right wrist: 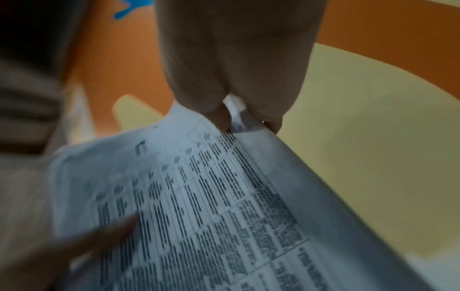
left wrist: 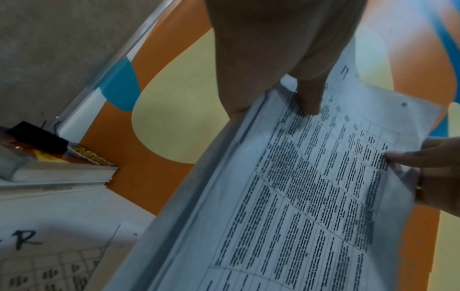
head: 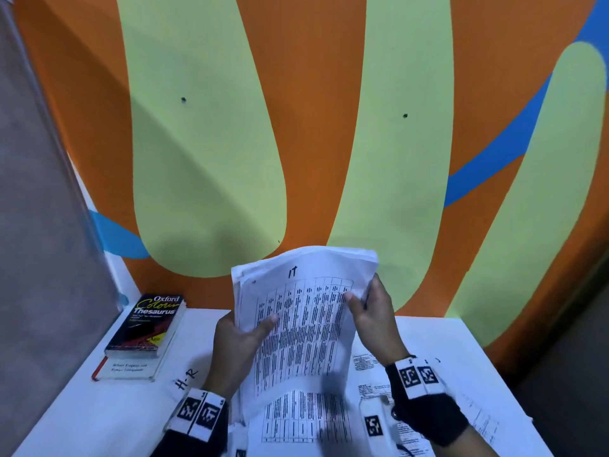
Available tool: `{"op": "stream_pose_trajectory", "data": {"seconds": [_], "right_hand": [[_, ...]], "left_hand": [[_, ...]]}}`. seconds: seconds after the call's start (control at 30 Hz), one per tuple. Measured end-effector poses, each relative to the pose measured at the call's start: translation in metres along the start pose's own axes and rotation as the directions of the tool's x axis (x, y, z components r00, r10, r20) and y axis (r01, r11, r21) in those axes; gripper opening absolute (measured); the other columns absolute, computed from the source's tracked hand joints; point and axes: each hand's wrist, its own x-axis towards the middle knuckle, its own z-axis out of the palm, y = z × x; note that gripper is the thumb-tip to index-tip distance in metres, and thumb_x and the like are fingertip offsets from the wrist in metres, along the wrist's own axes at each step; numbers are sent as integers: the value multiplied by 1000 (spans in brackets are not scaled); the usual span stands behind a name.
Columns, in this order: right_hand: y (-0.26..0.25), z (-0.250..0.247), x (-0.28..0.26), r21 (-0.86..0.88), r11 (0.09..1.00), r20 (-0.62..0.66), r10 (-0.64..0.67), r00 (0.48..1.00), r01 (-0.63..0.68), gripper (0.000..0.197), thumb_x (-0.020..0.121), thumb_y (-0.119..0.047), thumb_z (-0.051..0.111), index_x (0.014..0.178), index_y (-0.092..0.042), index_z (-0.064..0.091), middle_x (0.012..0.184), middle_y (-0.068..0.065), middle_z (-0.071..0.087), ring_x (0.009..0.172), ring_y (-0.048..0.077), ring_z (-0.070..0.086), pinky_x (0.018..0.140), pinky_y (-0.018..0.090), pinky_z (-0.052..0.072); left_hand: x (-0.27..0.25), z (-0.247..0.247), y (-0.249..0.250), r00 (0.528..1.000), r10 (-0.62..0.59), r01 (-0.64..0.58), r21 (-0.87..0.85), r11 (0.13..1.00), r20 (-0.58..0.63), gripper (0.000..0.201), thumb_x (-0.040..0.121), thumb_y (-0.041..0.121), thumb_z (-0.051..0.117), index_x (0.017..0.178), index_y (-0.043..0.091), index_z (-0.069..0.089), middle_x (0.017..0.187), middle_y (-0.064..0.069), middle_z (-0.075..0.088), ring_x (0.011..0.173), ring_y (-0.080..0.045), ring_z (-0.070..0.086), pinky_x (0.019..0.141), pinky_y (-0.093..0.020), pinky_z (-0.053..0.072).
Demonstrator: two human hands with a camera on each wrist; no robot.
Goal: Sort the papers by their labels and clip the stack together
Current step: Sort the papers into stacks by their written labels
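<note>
Stack of papers held up off the bench, long axis running up and away, top edge toward the painted wall, printed face toward the person. White sheets, top one a dense table of black text with "IT" handwritten at the head; top edges fanned and uneven. Gripped at the left edge by the left hand, thumb across the print; pinched at the upper right edge by the right hand. More printed sheets flat on the bench below, one marked "H-R". Thesaurus atop another book, far left.
</note>
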Motion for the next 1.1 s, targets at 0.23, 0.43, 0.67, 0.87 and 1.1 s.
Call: {"op": "stream_pose_trajectory", "data": {"seconds": [0.23,0.43,0.67,0.87,1.1], "right_hand": [[18,11,-8,-38,996,52,81,995,-79,30,92,-5,55,118,-8,40,78,-7,44,69,-1,45,66,19,39],[110,32,-35,-639,632,186,680,709,-438,85,83,-51,62,143,-6,22,137,24,36,127,40,43,103,43,39],[127,66,-45,-679,516,83,760,644,-522,75,78,-74,43,113,-9,56,104,20,64,90,27,67,52,26,45],[135,75,-43,-586,570,62,740,669,-576,38,90,-8,57,122,2,42,123,19,55,110,29,56,92,38,47],[99,-29,-19,-312,878,345,461,817,-363,22,81,-9,72,68,-23,62,74,-3,69,72,7,64,72,24,52]], "left_hand": [[0,-2,-8,999,-8,8,-2,1000,-33,12,77,21,74,71,23,63,54,23,65,55,6,62,49,-7,43],[12,-32,-13,978,-8,39,146,989,-206,38,83,33,66,59,6,56,43,4,41,36,-5,35,39,-21,30],[10,-72,0,894,57,14,155,988,-444,26,86,20,67,72,3,55,70,-10,55,63,-15,48,62,-29,39],[1,-89,-11,890,82,26,231,973,-448,26,87,19,66,78,-4,60,73,-14,59,68,-18,49,64,-30,40],[6,-101,-25,867,114,11,246,969,-485,30,87,23,66,85,-7,63,79,-10,61,69,-10,52,56,-20,38]]}}
